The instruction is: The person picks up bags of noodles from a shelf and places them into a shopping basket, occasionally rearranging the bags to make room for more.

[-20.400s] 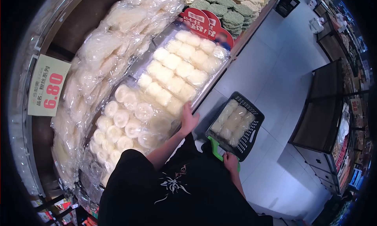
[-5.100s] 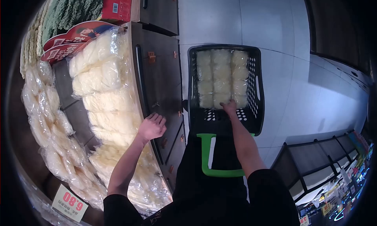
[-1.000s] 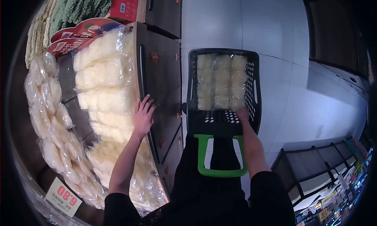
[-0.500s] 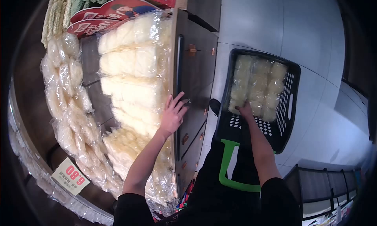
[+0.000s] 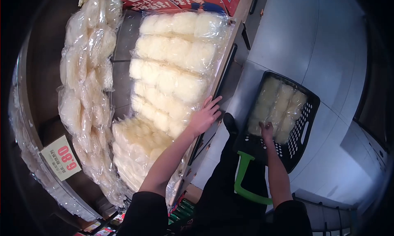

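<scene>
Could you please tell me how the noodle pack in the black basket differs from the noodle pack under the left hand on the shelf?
The basket pack lies low in the black basket; the shelf pack sits on the display. The right hand grips the basket pack's edge; the left hand rests flat on the shelf pack. Both are clear-wrapped pale noodle bundles.

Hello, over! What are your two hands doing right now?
Left hand flat on noodle packs at shelf edge. Right hand on noodle bag in black basket. Nothing blocking either hand.

basket [image 5: 305,125]: black | handle [image 5: 243,182]: green | noodle packs [image 5: 176,67]: pale cream
</scene>
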The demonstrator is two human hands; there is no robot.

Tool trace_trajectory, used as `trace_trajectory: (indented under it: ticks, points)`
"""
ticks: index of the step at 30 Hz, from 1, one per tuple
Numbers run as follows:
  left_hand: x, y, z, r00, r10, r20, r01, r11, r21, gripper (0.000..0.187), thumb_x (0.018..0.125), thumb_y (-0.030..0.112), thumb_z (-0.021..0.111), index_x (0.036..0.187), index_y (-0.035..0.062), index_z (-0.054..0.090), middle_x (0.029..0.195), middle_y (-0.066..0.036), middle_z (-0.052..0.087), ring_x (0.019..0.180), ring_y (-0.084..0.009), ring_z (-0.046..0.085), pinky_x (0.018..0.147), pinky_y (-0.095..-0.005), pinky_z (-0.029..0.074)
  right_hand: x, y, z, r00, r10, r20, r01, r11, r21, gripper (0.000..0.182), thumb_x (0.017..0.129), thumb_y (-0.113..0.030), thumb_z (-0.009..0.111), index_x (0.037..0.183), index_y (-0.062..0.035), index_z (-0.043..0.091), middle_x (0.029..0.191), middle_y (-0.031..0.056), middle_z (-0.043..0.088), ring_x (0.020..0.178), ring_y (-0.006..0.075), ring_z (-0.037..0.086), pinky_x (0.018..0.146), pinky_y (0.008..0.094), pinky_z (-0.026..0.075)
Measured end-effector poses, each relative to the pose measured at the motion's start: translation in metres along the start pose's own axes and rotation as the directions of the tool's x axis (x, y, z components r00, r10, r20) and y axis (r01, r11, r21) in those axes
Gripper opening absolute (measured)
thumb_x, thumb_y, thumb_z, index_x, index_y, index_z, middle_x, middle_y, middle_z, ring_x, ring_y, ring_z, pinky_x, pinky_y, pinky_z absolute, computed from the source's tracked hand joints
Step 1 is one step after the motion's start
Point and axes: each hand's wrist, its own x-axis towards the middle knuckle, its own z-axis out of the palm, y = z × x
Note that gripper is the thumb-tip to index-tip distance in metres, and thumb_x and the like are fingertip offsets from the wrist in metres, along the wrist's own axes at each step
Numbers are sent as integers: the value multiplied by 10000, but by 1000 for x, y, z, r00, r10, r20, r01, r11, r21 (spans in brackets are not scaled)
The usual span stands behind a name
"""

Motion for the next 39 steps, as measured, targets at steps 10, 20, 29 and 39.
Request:
trace_trajectory:
  ticks: [10,20,29,39]
  points:
    - [-9,-10,40,970,24,-244,-3,996,88,176,722,168,597,847,71,675,1135,-84,587,1366,-251,337,1184,-457,193,-152,-79,-150,918,223,329,-359,822,443,438,888,-194,609,1194,109,524,1112,194,631,977,287,654,857,392,534]
    - [-4,72,17,856,-509,-90,292,620,-728,294,884,281,572,1066,59,635,1064,-151,618,1158,-308,511,1090,-455,303,-309,-192,-127,999,-34,4,29,916,400,202,861,-115,656,993,12,573,966,113,651,847,176,646,761,310,519]
    - [-112,62,-113,940,-304,-152,-340,-857,-387,742,908,637,440,1360,50,382,1212,-73,582,1116,-187,572,879,-380,495,-375,-294,-89,704,-572,420,443,816,371,298,819,-14,680,1074,3,527,978,83,648,871,132,626,791,261,494]
    - [-141,-113,-50,239,-819,521,-600,-547,-585,810,840,360,723,1420,46,252,1298,-161,522,1155,-282,554,902,-510,505,-235,-324,75,777,-241,581,97,959,268,343,827,-31,699,1147,-5,579,1078,73,648,971,160,622,837,293,506]
